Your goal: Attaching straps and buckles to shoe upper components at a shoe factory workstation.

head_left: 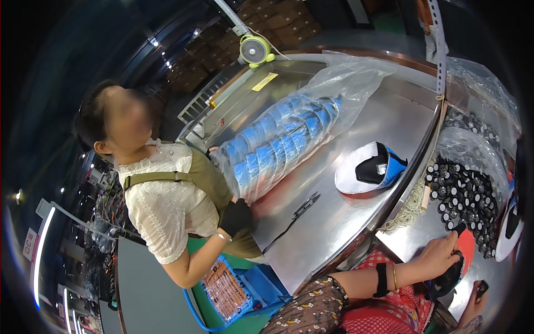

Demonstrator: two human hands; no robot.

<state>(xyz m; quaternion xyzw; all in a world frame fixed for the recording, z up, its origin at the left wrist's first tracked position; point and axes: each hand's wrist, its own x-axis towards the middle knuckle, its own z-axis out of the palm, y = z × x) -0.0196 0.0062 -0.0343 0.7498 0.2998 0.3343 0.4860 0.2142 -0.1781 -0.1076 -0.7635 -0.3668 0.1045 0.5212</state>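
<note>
My left hand (439,257), with a black band and gold bracelet at the wrist, is closed on a red and black cap-like piece (467,250), whose full shape is partly hidden. Lower right, my right hand (471,305) pinches a small black part (481,288), its kind unclear. Just beyond both hands lies a pile of small black round parts with white discs (461,195). At the right edge is a white and black cap-like piece (509,231), cut off by the view. A similar white, black and blue piece (361,170) rests on the metal table farther left.
Across the metal table (311,234), a co-worker's black-gloved hand (238,217) touches a plastic bag of nested blue pieces (283,147). Cord (409,206) lies by the table edge. A small green fan (254,51) and a perforated metal post (439,50) stand beyond; a blue basket (228,289) is left.
</note>
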